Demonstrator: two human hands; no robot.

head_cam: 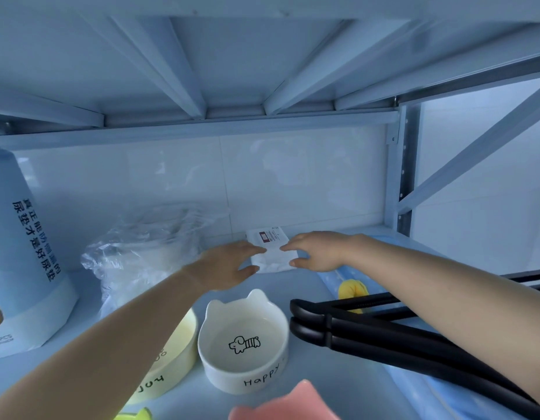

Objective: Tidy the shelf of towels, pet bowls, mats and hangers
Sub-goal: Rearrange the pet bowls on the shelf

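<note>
White towel packet (273, 251), with a dark red printed label on its top, lies at the back of the shelf (280, 283) against the tiled wall (293, 177), grasped from both sides by a person reaching in with bare arms. The left hand (229, 262) pinches the packet's left edge between fingers and thumb, while the right hand (317, 251) pinches its right edge the same way. Left of the packet sits a crumpled clear plastic bag (141, 253) holding something white, and beyond it a tall blue pad package (23, 253) printed with dark characters. Nearer the camera stand three eared pet bowls: a white bowl (244, 341) with a cartoon dog and the word "Happy", a yellow bowl (171, 359) just beside it under the left forearm, and a pink bowl (280, 404) at the bottom edge. Black hangers (383, 328) lie stacked on the right under the right forearm, resting on a blue mat (332, 278) with a yellow figure.
</note>
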